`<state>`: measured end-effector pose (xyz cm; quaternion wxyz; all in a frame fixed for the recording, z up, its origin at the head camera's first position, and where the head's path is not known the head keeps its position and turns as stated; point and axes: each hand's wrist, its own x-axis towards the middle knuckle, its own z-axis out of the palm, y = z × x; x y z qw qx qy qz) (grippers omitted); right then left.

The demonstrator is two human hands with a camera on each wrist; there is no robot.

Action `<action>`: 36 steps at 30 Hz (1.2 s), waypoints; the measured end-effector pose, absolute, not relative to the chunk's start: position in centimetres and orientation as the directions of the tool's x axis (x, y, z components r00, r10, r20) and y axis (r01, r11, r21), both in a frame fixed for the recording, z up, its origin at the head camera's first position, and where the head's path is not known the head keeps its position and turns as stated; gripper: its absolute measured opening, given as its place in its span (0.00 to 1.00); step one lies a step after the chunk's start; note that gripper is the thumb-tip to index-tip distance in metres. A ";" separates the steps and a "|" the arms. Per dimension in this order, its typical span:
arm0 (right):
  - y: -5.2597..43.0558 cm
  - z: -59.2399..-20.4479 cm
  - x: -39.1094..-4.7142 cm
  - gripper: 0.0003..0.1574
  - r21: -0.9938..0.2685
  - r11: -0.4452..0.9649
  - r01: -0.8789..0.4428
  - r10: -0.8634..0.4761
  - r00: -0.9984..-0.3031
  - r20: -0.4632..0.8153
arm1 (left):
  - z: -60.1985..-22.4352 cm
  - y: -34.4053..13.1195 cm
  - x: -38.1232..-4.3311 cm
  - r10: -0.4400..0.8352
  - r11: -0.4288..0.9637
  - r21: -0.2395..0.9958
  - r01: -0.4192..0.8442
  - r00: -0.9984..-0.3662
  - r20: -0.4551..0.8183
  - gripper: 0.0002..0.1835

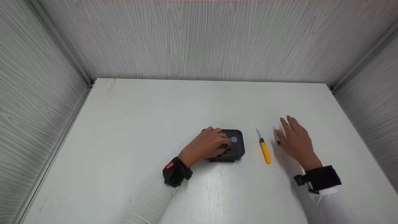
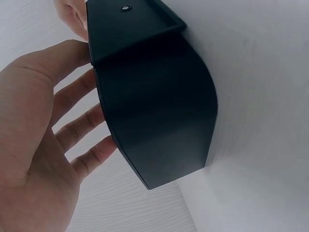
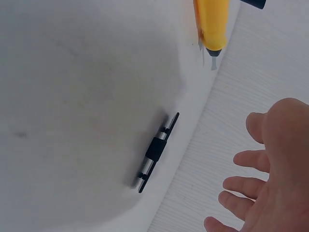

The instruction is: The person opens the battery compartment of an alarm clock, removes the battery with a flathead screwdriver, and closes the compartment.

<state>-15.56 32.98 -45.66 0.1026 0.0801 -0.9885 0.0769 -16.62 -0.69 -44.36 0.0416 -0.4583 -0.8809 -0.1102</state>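
Note:
My left hand [image 1: 210,143] lies over the left part of a black box [image 1: 238,149] with a round pale emblem on top. Its thumb and index finger are bent around a small dark thing with yellowish marks [image 1: 227,147], whose kind I cannot tell. In the left wrist view the fingers reach over the top edge of the box [image 2: 154,111]. To the right, my right hand [image 1: 297,141] is held with fingers spread and holds nothing. A thin silver-and-black rod [image 3: 155,149] lies on the table near it. Between the hands is a yellow-handled screwdriver [image 1: 264,149].
The white table [image 1: 140,115] carries these things near its middle and right. Pale wood-grained panels [image 1: 199,40] rise at the back and along both sides. A plate with a small round hole [image 2: 130,21] juts from the near face of the box.

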 end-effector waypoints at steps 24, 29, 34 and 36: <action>33.8 -46.7 -15.9 0.40 -0.166 0.974 -0.153 -0.122 -0.976 0.183 | -43.5 -0.4 -16.0 0.800 0.581 0.066 0.811 -0.584 0.140 0.12; 33.9 -46.7 -16.0 0.40 -0.170 0.974 -0.148 -0.118 -0.978 0.172 | -43.3 -0.6 -16.1 0.796 0.587 0.050 0.808 -0.587 0.146 0.12; 33.8 -46.6 -15.8 0.39 -0.161 0.974 -0.160 -0.126 -0.971 0.201 | -42.9 -1.0 -16.1 0.784 0.594 0.077 0.801 -0.598 0.166 0.11; 33.7 -46.6 -15.8 0.39 -0.156 0.974 -0.165 -0.129 -0.967 0.218 | -42.7 -1.2 -16.1 0.778 0.598 0.092 0.796 -0.604 0.175 0.10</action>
